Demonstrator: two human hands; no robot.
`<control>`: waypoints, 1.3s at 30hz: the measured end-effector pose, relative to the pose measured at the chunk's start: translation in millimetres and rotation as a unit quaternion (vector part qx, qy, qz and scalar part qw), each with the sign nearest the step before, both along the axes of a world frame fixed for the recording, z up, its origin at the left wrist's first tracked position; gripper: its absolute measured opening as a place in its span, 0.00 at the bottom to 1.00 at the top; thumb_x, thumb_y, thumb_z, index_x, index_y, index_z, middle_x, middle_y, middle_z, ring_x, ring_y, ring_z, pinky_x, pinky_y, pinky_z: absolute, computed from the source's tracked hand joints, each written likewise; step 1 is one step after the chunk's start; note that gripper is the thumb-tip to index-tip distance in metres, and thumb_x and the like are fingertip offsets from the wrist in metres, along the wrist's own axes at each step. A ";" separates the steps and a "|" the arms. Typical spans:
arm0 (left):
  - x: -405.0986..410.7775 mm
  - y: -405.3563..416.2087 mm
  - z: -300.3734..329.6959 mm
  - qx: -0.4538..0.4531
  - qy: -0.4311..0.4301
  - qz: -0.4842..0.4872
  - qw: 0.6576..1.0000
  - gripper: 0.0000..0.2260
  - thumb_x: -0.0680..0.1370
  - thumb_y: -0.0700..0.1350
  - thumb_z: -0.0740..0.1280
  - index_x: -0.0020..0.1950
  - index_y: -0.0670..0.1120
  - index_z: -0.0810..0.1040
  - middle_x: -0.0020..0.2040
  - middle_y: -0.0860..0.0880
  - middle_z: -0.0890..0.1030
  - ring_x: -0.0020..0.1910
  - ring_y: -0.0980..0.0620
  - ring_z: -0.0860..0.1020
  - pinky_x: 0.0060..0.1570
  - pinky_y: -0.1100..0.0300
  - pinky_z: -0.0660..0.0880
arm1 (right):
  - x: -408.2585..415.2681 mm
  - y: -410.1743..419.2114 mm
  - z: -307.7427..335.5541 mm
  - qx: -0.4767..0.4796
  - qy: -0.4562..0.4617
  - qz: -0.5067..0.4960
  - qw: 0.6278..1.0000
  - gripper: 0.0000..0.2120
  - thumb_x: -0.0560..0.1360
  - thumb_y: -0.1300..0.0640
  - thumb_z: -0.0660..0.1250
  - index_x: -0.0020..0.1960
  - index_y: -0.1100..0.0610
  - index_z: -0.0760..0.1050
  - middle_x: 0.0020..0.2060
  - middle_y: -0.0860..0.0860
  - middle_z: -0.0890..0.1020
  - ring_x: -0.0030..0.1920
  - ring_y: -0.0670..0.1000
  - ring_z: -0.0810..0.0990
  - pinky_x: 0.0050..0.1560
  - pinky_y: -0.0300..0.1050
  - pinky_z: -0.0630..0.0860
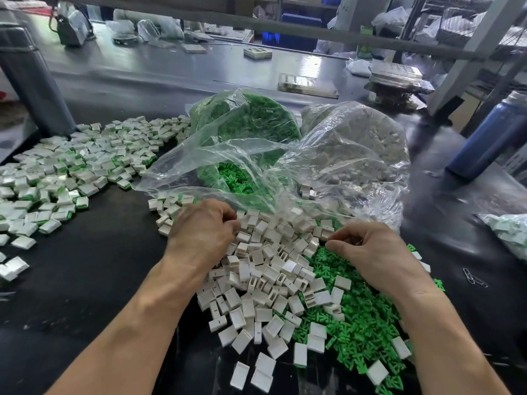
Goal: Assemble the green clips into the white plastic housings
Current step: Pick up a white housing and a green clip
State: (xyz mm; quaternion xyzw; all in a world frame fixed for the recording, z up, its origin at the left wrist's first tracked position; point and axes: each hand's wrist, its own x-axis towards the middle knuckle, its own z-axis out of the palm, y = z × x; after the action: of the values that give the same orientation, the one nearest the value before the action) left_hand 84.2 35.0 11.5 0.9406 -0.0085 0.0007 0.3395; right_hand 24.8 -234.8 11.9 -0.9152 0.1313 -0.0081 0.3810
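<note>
A heap of loose white plastic housings [265, 280] lies in front of me on the dark table. Beside it to the right spreads a heap of small green clips [362, 317]. My left hand [202, 229] rests on the upper left of the white heap, fingers curled down among the housings; what they hold is hidden. My right hand [370, 252] hovers over the border of both heaps, thumb and fingers curled together near a white housing; whether they pinch anything I cannot tell. Finished housings with green inserts [71, 169] cover the table at the left.
Two clear plastic bags stand behind the heaps, one with green clips [248, 124], one with white housings [356, 143]. A blue bottle [490, 138] stands at the right. A grey post [31, 75] rises at the left. Another bag [510, 232] lies at the right edge.
</note>
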 end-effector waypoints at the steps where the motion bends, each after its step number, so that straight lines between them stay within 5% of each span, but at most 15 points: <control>1: 0.4 -0.1 0.1 0.000 0.003 0.005 1.000 0.02 0.79 0.53 0.73 0.47 0.58 0.83 0.40 0.62 0.82 0.42 0.64 0.79 0.55 0.56 0.79 | -0.2 0.5 0.6 0.001 0.011 0.006 1.000 0.04 0.73 0.45 0.78 0.43 0.42 0.84 0.36 0.41 0.83 0.39 0.43 0.80 0.37 0.38 0.71; 16: -0.3 -2.5 0.2 0.008 -0.020 0.016 1.000 0.05 0.81 0.52 0.70 0.47 0.54 0.81 0.39 0.57 0.84 0.40 0.56 0.83 0.49 0.52 0.83 | -0.9 11.7 -3.7 -0.031 0.025 0.028 0.999 0.05 0.76 0.47 0.76 0.42 0.43 0.82 0.35 0.36 0.83 0.37 0.40 0.81 0.38 0.37 0.74; 22: -1.3 -2.3 4.1 -0.111 -0.051 0.011 0.992 0.04 0.80 0.50 0.73 0.46 0.54 0.81 0.39 0.57 0.83 0.35 0.62 0.81 0.30 0.71 0.75 | -0.2 16.1 -0.4 -0.051 0.011 0.020 0.998 0.04 0.77 0.46 0.75 0.45 0.44 0.82 0.39 0.40 0.84 0.43 0.41 0.82 0.48 0.44 0.81; 26: -3.5 -3.6 6.5 -0.267 -0.021 -0.044 0.963 0.06 0.77 0.46 0.75 0.53 0.52 0.83 0.46 0.54 0.85 0.44 0.63 0.83 0.45 0.70 0.80 | 0.3 18.9 0.6 -0.071 0.005 0.018 0.997 0.03 0.78 0.48 0.74 0.47 0.44 0.81 0.43 0.40 0.83 0.45 0.41 0.81 0.50 0.44 0.80; 31: -4.7 -8.7 9.4 -0.358 0.003 -0.097 0.929 0.14 0.76 0.43 0.76 0.60 0.53 0.82 0.52 0.52 0.86 0.51 0.59 0.84 0.48 0.68 0.80 | -0.8 20.9 0.7 -0.063 -0.032 0.003 0.998 0.05 0.79 0.51 0.73 0.45 0.44 0.79 0.42 0.40 0.81 0.42 0.41 0.80 0.39 0.37 0.74; 36: -6.2 -13.8 10.3 -0.402 0.003 -0.141 0.905 0.13 0.77 0.37 0.75 0.57 0.51 0.84 0.52 0.53 0.87 0.51 0.56 0.85 0.50 0.66 0.80 | -2.5 22.1 3.3 0.106 -0.106 -0.014 0.989 0.06 0.81 0.54 0.70 0.54 0.42 0.80 0.47 0.43 0.83 0.47 0.41 0.82 0.42 0.34 0.78; 39: -7.4 -17.3 9.8 -0.430 -0.001 -0.154 0.890 0.11 0.77 0.36 0.75 0.55 0.50 0.85 0.51 0.51 0.87 0.51 0.53 0.85 0.51 0.64 0.81 | -3.8 26.3 4.3 0.185 -0.128 0.008 0.974 0.11 0.82 0.56 0.68 0.57 0.41 0.82 0.46 0.45 0.83 0.40 0.38 0.81 0.36 0.32 0.77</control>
State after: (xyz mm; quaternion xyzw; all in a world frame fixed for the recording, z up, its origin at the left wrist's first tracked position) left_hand 76.8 17.7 21.3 0.6897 -0.1524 -0.0469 0.7063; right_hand 21.1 -208.5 16.2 -0.8213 0.0728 -0.0980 0.5573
